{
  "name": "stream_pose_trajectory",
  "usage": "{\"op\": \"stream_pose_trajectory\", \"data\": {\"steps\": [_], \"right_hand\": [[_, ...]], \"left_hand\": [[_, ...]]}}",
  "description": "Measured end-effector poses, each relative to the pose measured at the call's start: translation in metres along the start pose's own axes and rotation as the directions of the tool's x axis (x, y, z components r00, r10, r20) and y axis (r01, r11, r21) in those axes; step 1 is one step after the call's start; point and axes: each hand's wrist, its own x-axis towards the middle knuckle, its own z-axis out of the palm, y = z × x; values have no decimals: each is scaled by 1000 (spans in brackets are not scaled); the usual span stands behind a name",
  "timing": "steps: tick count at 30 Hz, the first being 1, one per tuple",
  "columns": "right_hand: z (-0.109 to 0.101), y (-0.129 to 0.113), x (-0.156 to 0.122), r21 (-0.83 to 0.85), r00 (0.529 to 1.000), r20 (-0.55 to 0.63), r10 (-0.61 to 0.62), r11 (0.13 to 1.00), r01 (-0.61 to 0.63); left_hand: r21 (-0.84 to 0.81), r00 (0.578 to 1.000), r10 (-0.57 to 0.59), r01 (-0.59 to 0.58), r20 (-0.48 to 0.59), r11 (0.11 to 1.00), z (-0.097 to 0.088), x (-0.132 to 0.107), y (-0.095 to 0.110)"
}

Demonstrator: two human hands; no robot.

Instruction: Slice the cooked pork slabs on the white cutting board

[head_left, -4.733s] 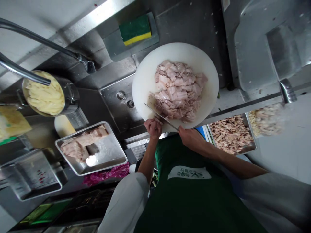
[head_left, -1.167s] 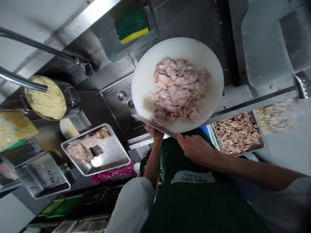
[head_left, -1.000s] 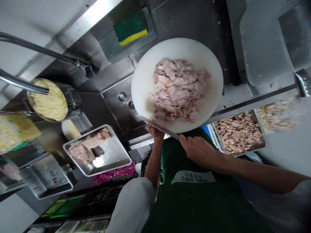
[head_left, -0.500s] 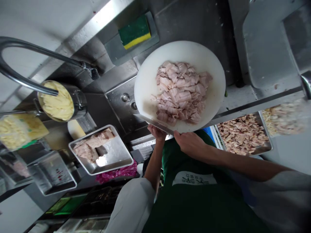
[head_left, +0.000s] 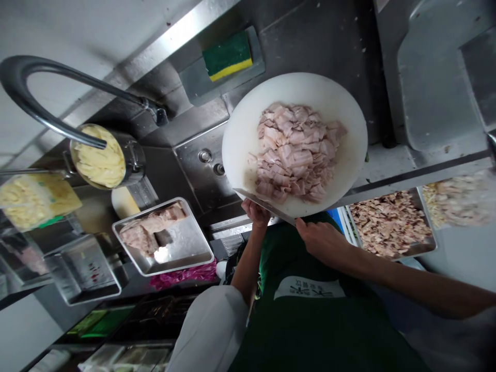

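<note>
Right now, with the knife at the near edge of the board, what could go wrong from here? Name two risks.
1. The left hand sits close beside the blade of the knife gripped by the right hand; a slip could nick the fingers.
2. The meat slices are heaped up to the near rim of the cutting board, so a push might spill some off.

wall (head_left: 77,26): plain pale, few dark specks
ledge (head_left: 182,33): stainless, runs diag under the wall, bright glare strip on it
faucet (head_left: 101,84): chrome gooseneck, fixed by the ledge
sink (head_left: 194,150): steel, 2 round fittings on its wall
worktop (head_left: 321,41): dull grey steel w/ white flecks
light: brightest top left, dim btm left
</note>
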Motion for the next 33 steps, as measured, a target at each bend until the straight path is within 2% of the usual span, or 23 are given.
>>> {"op": "stream_pose_trajectory", "data": {"steps": [2, 5, 8, 10, 13, 16, 19, 22, 24, 26, 28, 33], "right_hand": [[-1, -5, 13, 12, 1000, -15, 2, 1000, -2], [-11, -9, 53, 60, 995, -96, -33, 997, 39], [-24, 7, 86, 122, 979, -195, -61, 989, 86], [-30, 26, 91, 156, 967, -246, -59, 983, 99], [-35, 47, 78, 163, 956, -294, 1, 986, 48], [-40, 54, 57, 153, 939, -332, 90, 987, -41], [-43, 60, 37, 191, 887, -442, 136, 980, -55], [-42, 75, 20, 252, 806, -568, 163, 968, -18], [-39, 91, 7, 307, 760, -615, 208, 952, -11], [-34, 109, -7, 379, 724, -632, 277, 925, -23], [-26, 128, -21, 460, 698, -614, 368, 886, -63], [-3, 163, -53, 680, 664, -425, 616, 701, -215]], "left_hand": [[6, 1000, -25, 25, 6, 1000, 0, 1, 1], [20, 998, -65, 65, 26, 998, 0, 1, -1], [-11, 994, -88, 89, 59, 996, -5, 3, -4], [-42, 989, -98, 104, 111, 994, -12, 7, -3], [-44, 968, -161, 173, 193, 984, -24, 15, 5], [2, 926, -298, 306, 231, 952, -35, 25, 20], [3, 826, -471, 495, 310, 869, -43, 33, 31], [-135, 686, -607, 699, 401, 702, -47, 41, 32], [-254, 633, -653, 771, 416, 584, -47, 51, 27], [-344, 633, -663, 774, 400, 531, -41, 68, 20], [-403, 661, -650, 747, 374, 528, -29, 89, 15], [-464, 715, -584, 697, 384, 547, 26, 137, 10]]}}
